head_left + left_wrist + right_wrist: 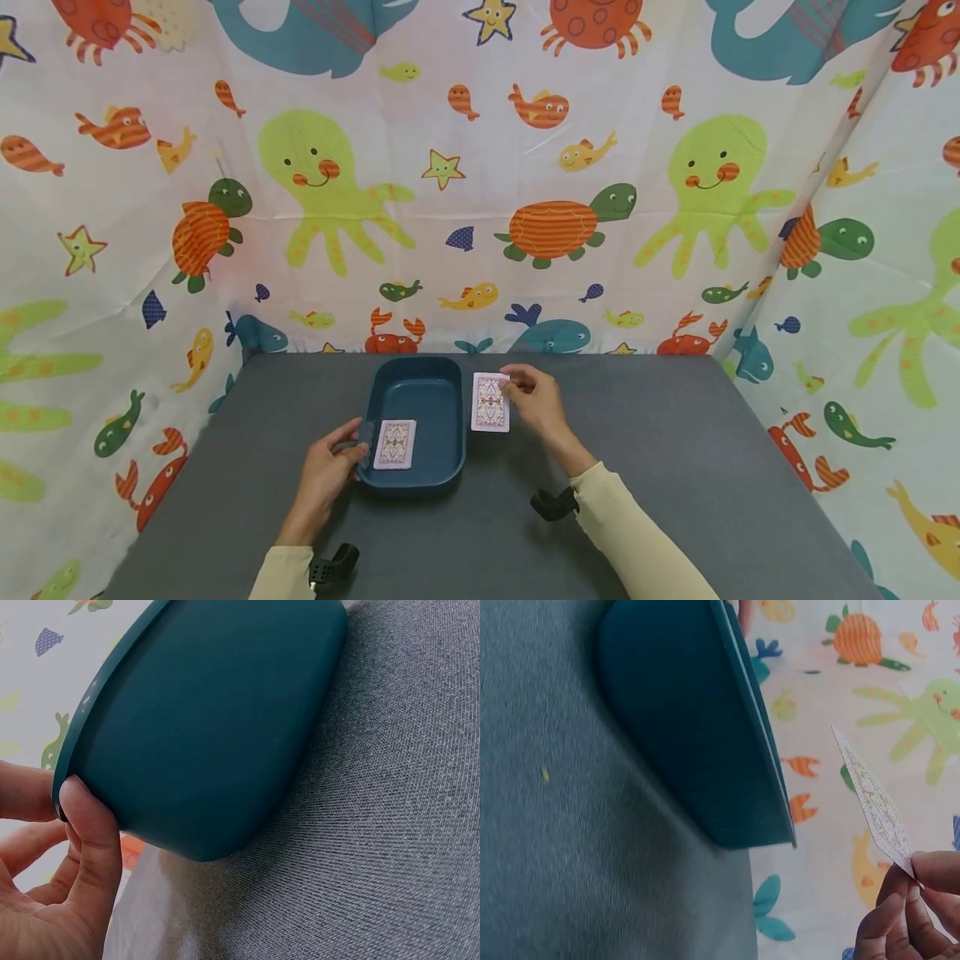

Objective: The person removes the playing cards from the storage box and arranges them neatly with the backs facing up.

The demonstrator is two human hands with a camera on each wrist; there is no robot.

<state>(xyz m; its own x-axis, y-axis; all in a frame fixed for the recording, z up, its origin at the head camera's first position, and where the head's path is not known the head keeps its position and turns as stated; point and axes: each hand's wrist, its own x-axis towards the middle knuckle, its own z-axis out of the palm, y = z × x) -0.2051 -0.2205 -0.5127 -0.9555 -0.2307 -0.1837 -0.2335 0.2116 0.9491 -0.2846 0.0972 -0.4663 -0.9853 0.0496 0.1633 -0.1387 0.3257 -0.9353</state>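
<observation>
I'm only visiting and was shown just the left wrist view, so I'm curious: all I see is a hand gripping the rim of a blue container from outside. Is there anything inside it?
Observer: Yes. The head view shows at least one patterned card lying in the blue container, toward the end nearest the person.

Visitor: And where is the person's other hand?

Observer: The right hand is beyond the container's right side, apart from it.

Visitor: Is that hand empty?

Observer: No. The right wrist view shows it pinching a second card by one end between thumb and fingers.
</observation>
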